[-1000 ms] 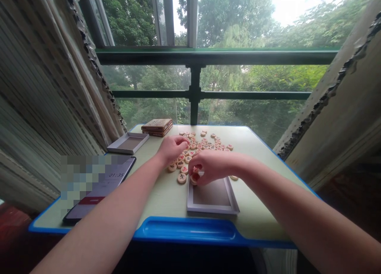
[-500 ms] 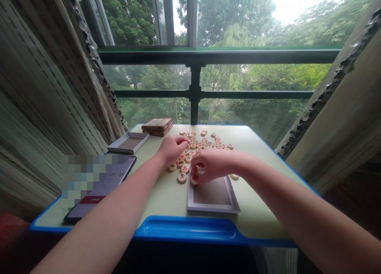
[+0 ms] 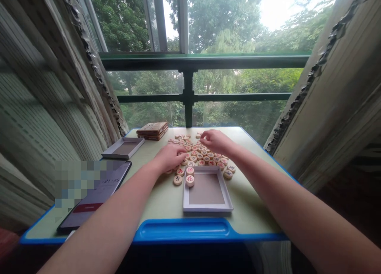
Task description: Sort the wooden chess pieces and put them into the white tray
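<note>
Round wooden xiangqi pieces (image 3: 201, 162) with red or dark characters lie spread over the middle of the table. My left hand (image 3: 169, 158) rests low over the left side of the spread, thumb and forefinger slightly apart; its other fingers are hidden. My right hand (image 3: 216, 140) reaches over the far side, fingers loosely bent and apart, tips close to a piece (image 3: 198, 135). Nearer me lies a shallow white box tray (image 3: 207, 209). Two red-marked pieces sit one behind the other along its left side, a front piece (image 3: 189, 181) and a back piece (image 3: 189, 170).
A second shallow tray (image 3: 135, 152) lies at the left, before a stack of flat boxes (image 3: 152, 131). A phone (image 3: 99, 194) showing a timer lies at the left edge. The table has a blue rim with a molded groove (image 3: 184, 228); windows and curtains surround it.
My right hand has let go of a piece in the near tray and moved away to the far pieces. My left hand has lowered slightly toward me. The camera view has shifted a little.
</note>
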The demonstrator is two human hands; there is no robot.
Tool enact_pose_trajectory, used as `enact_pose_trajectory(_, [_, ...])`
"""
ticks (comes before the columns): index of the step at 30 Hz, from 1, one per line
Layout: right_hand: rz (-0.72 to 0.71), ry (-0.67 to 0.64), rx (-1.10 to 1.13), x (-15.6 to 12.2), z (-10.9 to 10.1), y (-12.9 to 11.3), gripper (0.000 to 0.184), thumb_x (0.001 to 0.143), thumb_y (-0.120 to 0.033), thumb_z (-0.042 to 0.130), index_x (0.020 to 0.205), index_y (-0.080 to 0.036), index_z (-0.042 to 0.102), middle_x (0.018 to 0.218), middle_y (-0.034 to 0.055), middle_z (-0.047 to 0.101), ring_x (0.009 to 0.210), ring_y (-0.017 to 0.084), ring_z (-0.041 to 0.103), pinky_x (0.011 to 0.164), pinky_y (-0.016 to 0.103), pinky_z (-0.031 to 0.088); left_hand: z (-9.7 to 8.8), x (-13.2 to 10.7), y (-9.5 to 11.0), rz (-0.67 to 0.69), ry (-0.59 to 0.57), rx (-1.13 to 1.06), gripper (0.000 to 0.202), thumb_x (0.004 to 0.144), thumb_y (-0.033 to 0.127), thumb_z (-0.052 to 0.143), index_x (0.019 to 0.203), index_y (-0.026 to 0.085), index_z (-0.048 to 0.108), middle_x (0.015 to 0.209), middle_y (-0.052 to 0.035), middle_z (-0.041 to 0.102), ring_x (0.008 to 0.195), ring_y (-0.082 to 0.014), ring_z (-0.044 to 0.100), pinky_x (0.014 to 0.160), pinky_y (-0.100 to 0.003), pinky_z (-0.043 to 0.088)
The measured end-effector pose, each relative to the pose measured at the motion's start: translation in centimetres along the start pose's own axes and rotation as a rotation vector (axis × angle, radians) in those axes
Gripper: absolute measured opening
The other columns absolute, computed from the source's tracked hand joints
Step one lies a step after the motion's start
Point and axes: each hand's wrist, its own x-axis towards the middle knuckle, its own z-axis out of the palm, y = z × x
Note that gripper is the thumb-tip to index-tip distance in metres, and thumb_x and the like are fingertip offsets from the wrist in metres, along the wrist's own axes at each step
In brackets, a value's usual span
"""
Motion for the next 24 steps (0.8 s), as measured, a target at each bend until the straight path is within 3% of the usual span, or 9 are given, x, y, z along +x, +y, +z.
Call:
enact_pose_trajectory(3, [0.069, -0.175, 0.059, 0.6, 0.3, 2.2, 0.02, 0.075, -0.025, 0.058, 0.086, -0.017, 0.073, 0.089, 0.0071, 0.069, 0.073, 0.018, 0.058, 0.064, 0.026, 0.04, 0.2, 0.0, -0.1, 0.025, -0.084, 0.03, 0.025, 0.076, 0.031, 0.052, 0.08, 0.022, 0.074, 0.096, -0.005, 0.071, 0.096, -0.0231, 0.061, 0.09, -0.032, 0.045])
enact_pose_trajectory(6, [0.082, -0.139, 0.08, 0.7, 0.3, 3.0, 0.023, 0.076, -0.023, 0.057, 0.092, -0.019, 0.073, 0.093, 0.0062, 0.069, 0.076, 0.018, 0.059, 0.067, 0.026, 0.041, 0.1, 0.0, 0.0, 0.013, -0.072, 0.067, 0.027, 0.078, 0.03, 0.048, 0.084, 0.021, 0.074, 0.099, -0.0058, 0.071, 0.097, -0.0226, 0.061, 0.09, -0.032, 0.045])
enact_pose_trajectory(11, [-0.138, -0.056, -0.027, 0.8, 1.8, 2.8, 0.03, 0.083, -0.031, 0.053, 0.106, -0.022, 0.069, 0.118, 0.0064, 0.062, 0.103, 0.024, 0.052, 0.091, 0.036, 0.037, 0.1, 0.1, 0.2, -0.018, -0.052, 0.147, 0.034, 0.082, 0.029, 0.043, 0.1, 0.02, 0.07, 0.113, -0.0053, 0.067, 0.107, -0.0229, 0.057, 0.097, -0.034, 0.042])
enact_pose_trajectory(15, [-0.219, -0.125, -0.121, 0.9, 3.5, 2.1, 0.026, 0.083, -0.032, 0.053, 0.097, -0.022, 0.072, 0.107, 0.0054, 0.067, 0.1, 0.024, 0.052, 0.092, 0.036, 0.036, 0.2, 0.2, 0.2, -0.048, -0.096, 0.185, 0.034, 0.083, 0.027, 0.041, 0.1, 0.021, 0.07, 0.111, -0.0036, 0.068, 0.105, -0.0214, 0.058, 0.096, -0.032, 0.042])
enact_pose_trajectory(19, [-0.149, -0.116, -0.132, 1.1, 3.5, 2.3, 0.025, 0.081, -0.025, 0.053, 0.096, -0.022, 0.072, 0.106, 0.0047, 0.067, 0.101, 0.023, 0.052, 0.089, 0.031, 0.039, 0.3, 0.5, -0.9, -0.164, -0.013, 0.223, 0.042, 0.08, 0.016, 0.04, 0.114, 0.02, 0.063, 0.119, -0.0043, 0.063, 0.113, -0.0198, 0.054, 0.1, -0.029, 0.039])
enact_pose_trajectory(24, [0.125, -0.055, -0.19, 1.4, 2.9, 4.4, 0.034, 0.081, -0.02, 0.047, 0.108, -0.019, 0.068, 0.117, 0.0098, 0.062, 0.107, 0.026, 0.052, 0.09, 0.032, 0.04, 0.7, 0.7, -2.6, -0.324, 0.0, 0.216, 0.045, 0.082, 0.015, 0.038, 0.122, 0.018, 0.057, 0.128, -0.0072, 0.057, 0.12, -0.0211, 0.05, 0.101, -0.029, 0.037])
